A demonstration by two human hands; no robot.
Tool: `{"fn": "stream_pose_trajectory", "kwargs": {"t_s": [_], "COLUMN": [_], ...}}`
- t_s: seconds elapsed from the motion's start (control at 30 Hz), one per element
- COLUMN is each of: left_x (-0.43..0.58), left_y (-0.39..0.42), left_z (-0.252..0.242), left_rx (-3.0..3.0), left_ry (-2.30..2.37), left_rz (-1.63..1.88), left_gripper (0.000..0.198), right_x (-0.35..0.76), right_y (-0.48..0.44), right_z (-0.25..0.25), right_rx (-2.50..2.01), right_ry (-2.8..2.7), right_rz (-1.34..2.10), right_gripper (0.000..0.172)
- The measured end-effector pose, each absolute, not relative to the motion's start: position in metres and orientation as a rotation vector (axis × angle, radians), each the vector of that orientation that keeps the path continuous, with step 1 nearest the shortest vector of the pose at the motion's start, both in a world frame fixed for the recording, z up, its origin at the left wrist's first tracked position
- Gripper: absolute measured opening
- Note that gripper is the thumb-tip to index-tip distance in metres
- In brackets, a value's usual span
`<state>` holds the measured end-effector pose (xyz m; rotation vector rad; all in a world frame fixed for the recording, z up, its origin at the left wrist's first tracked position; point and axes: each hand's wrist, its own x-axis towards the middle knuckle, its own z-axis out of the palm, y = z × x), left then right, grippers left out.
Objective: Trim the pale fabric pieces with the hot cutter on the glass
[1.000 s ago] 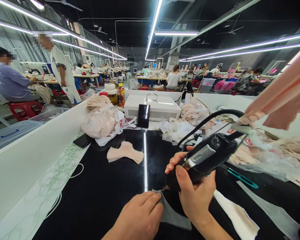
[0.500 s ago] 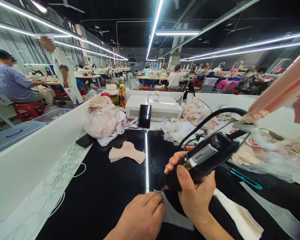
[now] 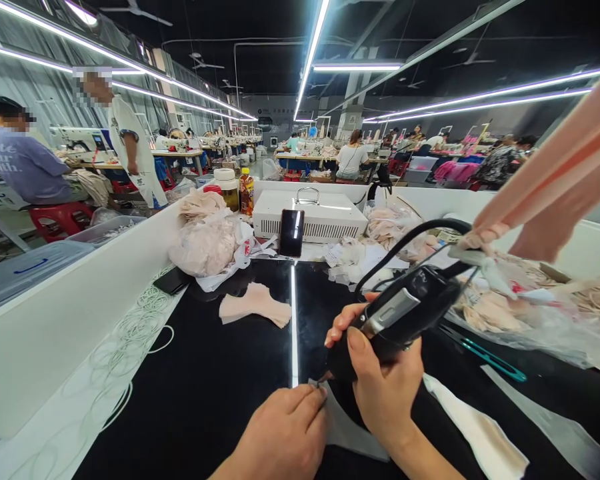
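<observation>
My right hand [image 3: 383, 387] is wrapped round a black corded hand tool [image 3: 400, 317] with a silver plate, its tip down on a small grey fabric piece [image 3: 345, 430]. My left hand [image 3: 280, 437] presses its fingers flat on the left edge of that fabric, on the black tabletop [image 3: 205, 387]. The tool's black cable [image 3: 410, 240] loops up and to the right. A pale pink fabric piece [image 3: 255, 305] lies farther out on the tabletop.
A white metal box [image 3: 310, 213] with a phone [image 3: 291, 232] leaning on it stands at the back. Bags and heaps of pink fabric [image 3: 205, 243] flank it. Teal-handled scissors [image 3: 485, 352] and white strips [image 3: 475, 433] lie right. White elastic loops [image 3: 130, 340] lie left. People work at sewing tables beyond.
Both hands stay in place on the fabric; the tool has shifted slightly left. A co-worker's pink-sleeved arm at the right edge has moved.
</observation>
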<state>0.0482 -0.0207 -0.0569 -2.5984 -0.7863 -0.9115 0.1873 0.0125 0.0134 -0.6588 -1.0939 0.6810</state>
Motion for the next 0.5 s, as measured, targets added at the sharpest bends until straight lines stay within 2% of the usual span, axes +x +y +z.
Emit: {"fn": "stream_pose_trajectory", "kwargs": {"t_s": [0.2, 0.5], "left_x": [0.0479, 0.0498], "left_y": [-0.0203, -0.0211], "left_z": [-0.0560, -0.0557], "left_rx": [-2.618, -2.606], "left_ry": [-0.791, -0.820], "left_rz": [-0.901, -0.990], "left_gripper": [0.026, 0.026], "right_x": [0.1850, 0.1795], "right_y": [0.0145, 0.0151], "right_z": [0.0129, 0.0146], "right_rx": [-0.604, -0.620], "right_ry": [-1.077, -1.099], "right_rz": [0.739, 0.731], "right_gripper": [0.035, 0.029]}}
